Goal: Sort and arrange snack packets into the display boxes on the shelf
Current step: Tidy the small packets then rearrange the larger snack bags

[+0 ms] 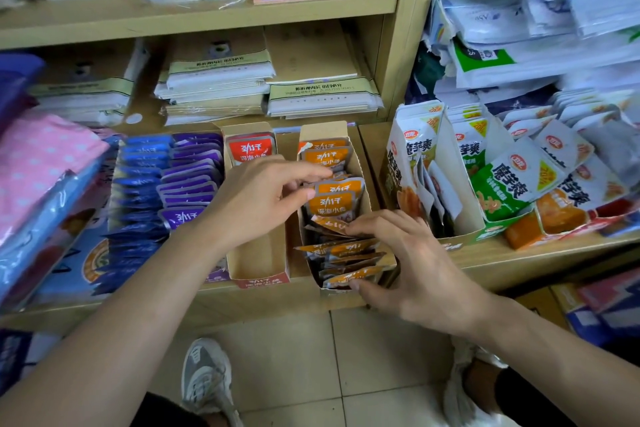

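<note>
A narrow cardboard display box (364,163) on the wooden shelf holds a row of orange snack packets (332,204). My left hand (256,198) reaches across the neighbouring box and pinches the upright orange packets in the middle between thumb and fingers. My right hand (412,263) rests on the flattened orange packets (346,253) at the box's front, fingers spread over them, thumb at the front edge. To the left stands a mostly bare cardboard box (256,260) with a few red packets (250,149) at its back.
Blue and purple packets (166,184) fill the boxes at the left. White, green and orange packets (512,177) crowd the boxes at the right. Stacks of paper goods (218,80) lie on the shelves behind. Tiled floor and my shoes (207,378) are below the shelf edge.
</note>
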Action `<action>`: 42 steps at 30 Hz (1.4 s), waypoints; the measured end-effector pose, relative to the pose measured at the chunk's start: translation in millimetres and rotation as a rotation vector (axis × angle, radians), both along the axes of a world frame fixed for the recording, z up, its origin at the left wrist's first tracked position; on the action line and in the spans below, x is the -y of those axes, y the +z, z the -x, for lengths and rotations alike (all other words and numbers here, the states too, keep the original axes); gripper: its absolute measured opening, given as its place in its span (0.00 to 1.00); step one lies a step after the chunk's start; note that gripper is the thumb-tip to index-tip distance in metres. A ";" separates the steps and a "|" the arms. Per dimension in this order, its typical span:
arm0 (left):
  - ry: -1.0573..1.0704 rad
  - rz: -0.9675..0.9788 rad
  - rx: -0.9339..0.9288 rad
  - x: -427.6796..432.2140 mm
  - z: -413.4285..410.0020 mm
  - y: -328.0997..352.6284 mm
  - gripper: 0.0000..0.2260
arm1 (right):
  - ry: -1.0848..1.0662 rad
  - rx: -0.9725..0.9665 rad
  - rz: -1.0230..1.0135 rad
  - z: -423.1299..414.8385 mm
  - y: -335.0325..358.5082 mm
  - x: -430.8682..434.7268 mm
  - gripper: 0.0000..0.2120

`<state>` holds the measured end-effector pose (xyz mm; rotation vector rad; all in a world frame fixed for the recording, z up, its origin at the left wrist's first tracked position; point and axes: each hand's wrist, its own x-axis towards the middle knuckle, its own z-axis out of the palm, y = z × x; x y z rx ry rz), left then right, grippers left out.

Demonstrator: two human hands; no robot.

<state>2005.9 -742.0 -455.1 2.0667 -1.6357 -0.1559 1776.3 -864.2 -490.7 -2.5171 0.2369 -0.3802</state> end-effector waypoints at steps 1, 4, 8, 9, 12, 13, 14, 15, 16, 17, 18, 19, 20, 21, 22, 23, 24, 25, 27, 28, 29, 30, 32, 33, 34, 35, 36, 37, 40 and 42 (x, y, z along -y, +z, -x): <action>-0.016 0.001 -0.010 0.1 -1.4 -0.2 0.14 | 0.002 0.003 -0.004 -0.2 0.3 0.0 0.28; -0.040 -0.020 -0.047 0.3 -6.7 -1.0 0.12 | 0.000 0.038 -0.015 -0.5 1.2 -0.7 0.28; -0.082 -0.095 -0.106 -2.0 -12.1 -1.9 0.16 | -0.021 0.069 -0.043 -0.4 1.1 -1.7 0.28; -0.092 -0.106 -0.135 -3.3 -13.5 -2.1 0.16 | -0.026 0.065 -0.042 -0.7 1.3 -2.0 0.28; -0.107 -0.112 -0.172 -6.8 -15.7 -2.5 0.18 | -0.039 0.038 -0.011 -2.7 0.3 -1.5 0.27; -0.105 -0.118 -0.169 -7.6 -15.2 -2.5 0.18 | -0.041 0.026 -0.018 -3.7 -0.3 -0.7 0.26; -0.106 -0.123 -0.169 -8.2 -14.4 -2.6 0.18 | -0.043 0.012 -0.038 -4.8 -0.6 0.2 0.26; -0.108 -0.121 -0.178 -8.8 -14.5 -3.7 0.17 | -0.047 -0.001 -0.062 -5.7 -0.8 1.1 0.27; -0.108 -0.111 -0.198 -9.2 -13.9 -3.6 0.17 | -0.049 -0.011 -0.080 -6.7 -0.8 1.6 0.27; -0.097 -0.095 -0.225 -9.5 -13.6 -3.6 0.17 | -0.048 -0.014 -0.087 -7.1 -1.0 1.5 0.27; -0.084 -0.074 -0.251 -9.8 -13.2 -3.0 0.16 | -0.047 -0.010 -0.086 -7.1 -1.4 1.0 0.27; -0.068 -0.050 -0.272 -9.5 -12.8 -2.8 0.14 | -0.046 -0.003 -0.082 -6.6 -1.8 0.5 0.28; -0.054 -0.031 -0.281 -9.2 -12.5 -2.6 0.13 | -0.044 0.003 -0.077 -6.3 -2.2 0.2 0.28; -0.040 -0.023 -0.281 -8.6 -12.3 -2.8 0.13 | -0.042 0.004 -0.075 -6.3 -2.4 0.0 0.28; -0.032 -0.029 -0.281 -7.9 -11.8 -3.0 0.14 | -0.039 0.002 -0.076 -7.0 -2.5 0.4 0.28; -0.029 -0.041 -0.283 -7.3 -11.3 -3.8 0.14 | -0.036 0.001 -0.078 -7.8 -2.5 1.3 0.29; -0.030 -0.053 -0.288 -6.8 -10.6 -4.5 0.14 | -0.035 0.005 -0.083 -9.1 -2.4 2.5 0.28; -0.028 -0.061 -0.287 -6.4 -10.8 -5.8 0.14 | -0.035 0.014 -0.086 -10.0 -2.3 3.5 0.28; -0.021 -0.061 -0.262 -6.2 -10.5 -7.0 0.13 | -0.034 0.040 -0.075 -10.6 -2.5 4.4 0.28; -0.018 -0.056 -0.238 -6.4 -10.7 -7.2 0.13 | -0.030 0.049 -0.062 -10.5 -2.8 4.6 0.28; -0.013 -0.051 -0.210 -6.6 -11.0 -7.0 0.13 | -0.024 0.054 -0.051 -9.9 -2.8 4.7 0.28; -0.013 -0.041 -0.189 -6.9 -11.3 -6.7 0.13 | -0.018 0.058 -0.041 -9.3 -2.8 5.1 0.29; -0.022 -0.013 -0.168 -7.0 -11.8 -5.8 0.15 | -0.009 0.068 -0.027 -8.7 -2.7 6.6 0.28; -0.028 -0.005 -0.162 -7.3 -11.6 -4.7 0.16 | -0.004 0.073 -0.025 -8.3 -2.6 7.1 0.28; -0.038 -0.010 -0.150 -7.6 -11.7 -3.4 0.16 | 0.000 0.076 -0.024 -8.1 -2.7 7.4 0.28; -0.050 -0.030 -0.120 -8.1 -12.1 -2.4 0.15 | 0.003 0.078 -0.024 -7.7 -2.9 7.5 0.28; -0.065 -0.061 -0.073 -8.6 -12.5 -2.1 0.14 | 0.005 0.079 -0.025 -7.2 -3.0 7.3 0.28; -0.080 -0.091 -0.024 -8.9 -12.7 -2.4 0.13 | 0.005 0.078 -0.026 -6.7 -3.3 7.3 0.28; -0.097 -0.102 0.028 -6.7 -12.1 -7.2 0.09 | 0.004 0.072 -0.033 -5.9 -2.8 6.6 0.28; -0.071 -0.063 0.012 -2.8 -10.9 -10.4 0.05 | -0.006 0.086 -0.036 -5.6 -2.9 5.7 0.28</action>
